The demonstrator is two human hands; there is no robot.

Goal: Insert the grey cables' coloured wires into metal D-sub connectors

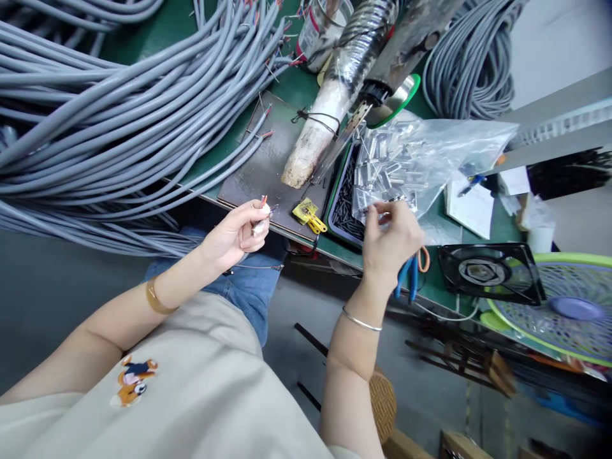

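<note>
My left hand (238, 234) is closed in a pinch on the end of a grey cable, from which thin coloured wires (263, 201) stick out. A small whitish piece also shows at its fingertips. To the right, my right hand (393, 237) hovers at the front of a clear plastic bag (444, 143) full of small metal-and-clear parts (382, 162). Its fingers are bent together, and whatever they may hold is hidden. The bag lies partly over a tray of small black pieces (345, 207). Yellow-handled snips (313, 218) lie between my hands.
Many grey cables (143, 121) cover the left side of the green table. A foil-wrapped duct (329, 102) slopes down over a dark plate (243, 178). Blue-handled pliers (407, 279), a black fan (488, 273) and a green-rimmed basket (578, 280) are at the right. Stools stand below.
</note>
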